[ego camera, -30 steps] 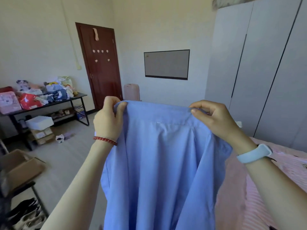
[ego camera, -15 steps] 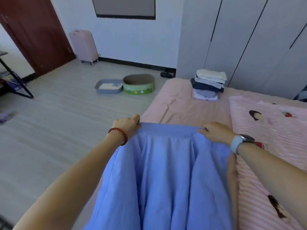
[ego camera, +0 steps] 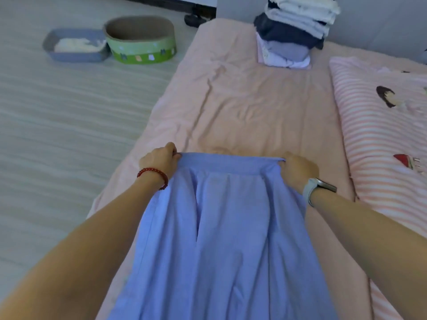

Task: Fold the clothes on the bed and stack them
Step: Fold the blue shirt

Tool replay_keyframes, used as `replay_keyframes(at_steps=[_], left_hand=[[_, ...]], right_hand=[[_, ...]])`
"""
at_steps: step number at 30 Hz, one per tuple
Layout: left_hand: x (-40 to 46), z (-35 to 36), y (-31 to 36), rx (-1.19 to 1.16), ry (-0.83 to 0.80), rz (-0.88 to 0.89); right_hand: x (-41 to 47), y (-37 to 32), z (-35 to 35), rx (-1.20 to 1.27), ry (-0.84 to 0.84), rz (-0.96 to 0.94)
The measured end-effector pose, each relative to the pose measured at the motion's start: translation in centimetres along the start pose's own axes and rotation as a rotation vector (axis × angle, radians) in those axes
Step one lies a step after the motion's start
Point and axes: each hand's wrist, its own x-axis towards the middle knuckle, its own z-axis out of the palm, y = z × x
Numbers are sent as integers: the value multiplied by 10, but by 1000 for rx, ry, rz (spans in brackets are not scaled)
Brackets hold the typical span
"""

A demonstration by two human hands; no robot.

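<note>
A light blue shirt [ego camera: 226,239] stretches from its far edge towards me over the pink bed [ego camera: 249,107]. My left hand [ego camera: 159,161] pinches the far left corner of that edge, and my right hand [ego camera: 298,167] pinches the far right corner. Both hands are low, at or just above the sheet. A stack of folded clothes [ego camera: 293,31], white on top, dark and pale layers below, sits at the far end of the bed.
A pink striped quilt [ego camera: 381,139] with cartoon prints covers the bed's right side. On the floor to the left stand a green oval basket [ego camera: 141,40] and a grey tray [ego camera: 74,46]. A grey wardrobe rises behind the stack.
I have brought the shirt down from in front of my face to the bed. My view has tilted down and moved closer to the sheet.
</note>
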Motion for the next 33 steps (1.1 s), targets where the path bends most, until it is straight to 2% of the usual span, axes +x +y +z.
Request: replay_keyframes(at_steps=[3,6,9,12,15,17,20,23,25,27,29,31,33], left_hand=[[15,30,-4,-122,-12,-57],[12,53,-15,-396,-62,-97],[-12,68,-36,-633,-48,-156],[-54,80,-66,-681,-84,-282],[-109,89,-97,-598,-88,-381],[-144,94,-112,-610,-85,-456],[-187,100,-127,-568,-191,-495],[-220,102,-133,-464,-289,-434],[-239,100,-139,-453,-300,-428],[-257,97,-145,-446,-275,-441],[-275,89,-147,-479,-202,-429],[-291,77,-142,-458,-101,-363],[-305,64,-131,-368,-1,-256]], right_hand=[[16,-3,24,-37,79,55],[9,-17,40,40,117,15],[-32,-46,57,93,180,-311],[-94,-76,78,93,257,-663],[-154,-98,104,52,105,-890],[-183,-107,119,-13,-45,-963],[-200,-116,126,-146,-265,-894],[-191,-117,131,-116,-483,-845],[-187,-124,130,-108,-487,-833],[-190,-135,126,-76,-386,-823],[-198,-151,120,68,-277,-793],[-210,-174,115,299,-322,-670],[-219,-201,111,488,-467,-462]])
